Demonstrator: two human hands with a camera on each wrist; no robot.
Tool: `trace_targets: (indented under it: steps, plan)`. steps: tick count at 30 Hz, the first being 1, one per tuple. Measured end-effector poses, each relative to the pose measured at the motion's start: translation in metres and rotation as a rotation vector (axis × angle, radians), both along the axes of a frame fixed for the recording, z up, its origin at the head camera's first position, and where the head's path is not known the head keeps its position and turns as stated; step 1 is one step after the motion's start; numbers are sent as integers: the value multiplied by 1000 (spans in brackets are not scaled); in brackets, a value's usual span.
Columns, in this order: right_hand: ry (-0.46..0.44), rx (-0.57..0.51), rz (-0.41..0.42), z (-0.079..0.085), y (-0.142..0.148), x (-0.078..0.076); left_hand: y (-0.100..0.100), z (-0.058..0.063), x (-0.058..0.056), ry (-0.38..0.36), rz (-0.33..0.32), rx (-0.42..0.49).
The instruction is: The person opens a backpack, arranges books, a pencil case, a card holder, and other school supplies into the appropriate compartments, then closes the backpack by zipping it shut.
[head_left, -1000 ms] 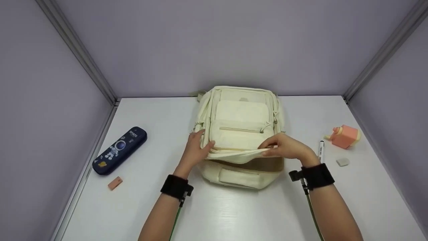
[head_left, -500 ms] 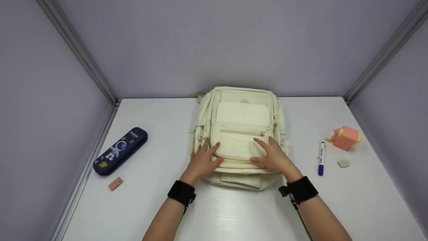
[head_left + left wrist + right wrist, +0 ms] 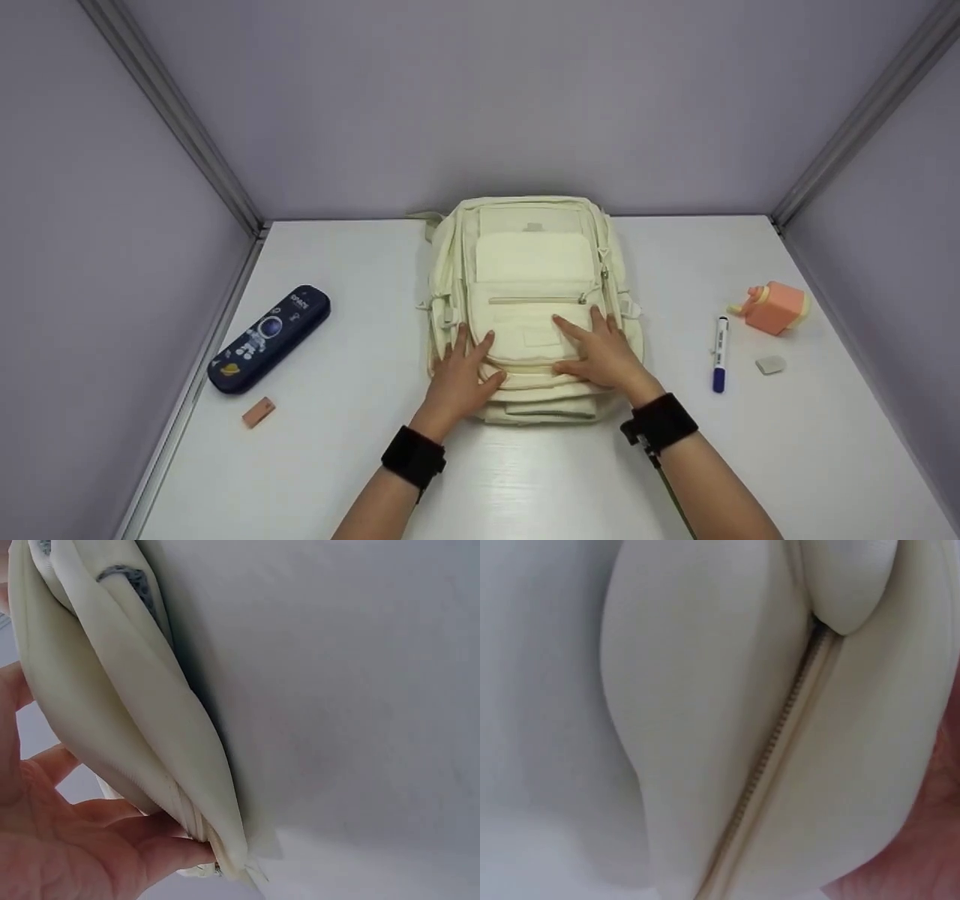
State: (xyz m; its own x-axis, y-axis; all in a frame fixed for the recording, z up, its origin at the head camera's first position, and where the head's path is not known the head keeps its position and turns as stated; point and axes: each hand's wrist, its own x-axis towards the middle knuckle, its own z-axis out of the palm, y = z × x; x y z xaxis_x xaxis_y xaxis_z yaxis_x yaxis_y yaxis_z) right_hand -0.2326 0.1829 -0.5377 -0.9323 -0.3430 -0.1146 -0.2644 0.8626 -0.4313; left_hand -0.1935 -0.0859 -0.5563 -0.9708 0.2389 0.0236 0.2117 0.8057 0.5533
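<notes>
A cream backpack (image 3: 534, 259) lies on its back on the white table, its front pockets facing up. My left hand (image 3: 456, 384) rests with spread fingers on its lower left part. On the lower right, my right hand (image 3: 606, 358) lies on the front pocket, fingers spread too. Seen from the left wrist, the fingers (image 3: 112, 821) of the left hand touch the bag's side close to a seam. In the right wrist view a zipper (image 3: 769, 750) runs along a dark gap in the fabric, and only part of the right hand (image 3: 922, 840) shows behind the bag.
At left lie a dark blue space-print pencil case (image 3: 270, 337) and a small orange-pink eraser (image 3: 259, 412). On the right are a white marker with a blue cap (image 3: 720, 356), a grey eraser (image 3: 770, 365) and an orange pencil sharpener with a crank (image 3: 776, 307). Walls (image 3: 525, 97) enclose the table.
Both hands let go of the lifted front flap, which came down over the bag's opening. They then spread flat on the front, and the backpack shifted slightly left.
</notes>
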Motion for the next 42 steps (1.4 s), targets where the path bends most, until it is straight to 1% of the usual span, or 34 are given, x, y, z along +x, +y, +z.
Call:
trace_targets:
  steps: [2,4,7,9,10,12,14,15,17,19,21,23,27,31,34,40,42]
  plan:
    - [-1,-1,-3,-1,1,0,0,1,2,1,1,-10]
    - [3,-5,0,-1,1,0,-1,4,3,-14,-4,-13]
    - [1,-13,-4,-1,2,1,-5,10,0,-30,-14,-12]
    - [4,-17,-4,-1,2,1,-10,14,-4,-8,-13,-11]
    - [5,-18,-6,-1,2,1,-12,15,-7,17,-4,-11]
    - [4,-16,-10,0,2,1,-19,18,-14,74,36,-10]
    - [4,-13,-13,0,2,1,-26,20,-22,116,93,25]
    - [2,-11,-14,0,2,1,-30,21,-27,123,124,50]
    - [-6,-10,-15,1,2,1,-38,22,-35,104,178,125]
    - [-14,-14,-14,1,2,2,-46,23,-43,60,221,197]
    - [-20,-16,-13,1,2,2,-54,24,-50,0,248,242]
    - [-19,-16,-12,1,2,2,-59,23,-58,-59,261,261]
    - [-11,-13,-11,1,4,2,-67,19,-73,-166,237,250]
    - [-11,-12,-9,1,4,1,-71,10,-83,-233,196,239]
    - [-13,-15,-3,2,4,1,-73,4,-88,-243,168,229]
    - [-8,-24,22,6,2,1,-75,-5,-92,-215,79,168]
    - [-3,-21,24,6,2,1,-75,-8,-93,-213,74,151]
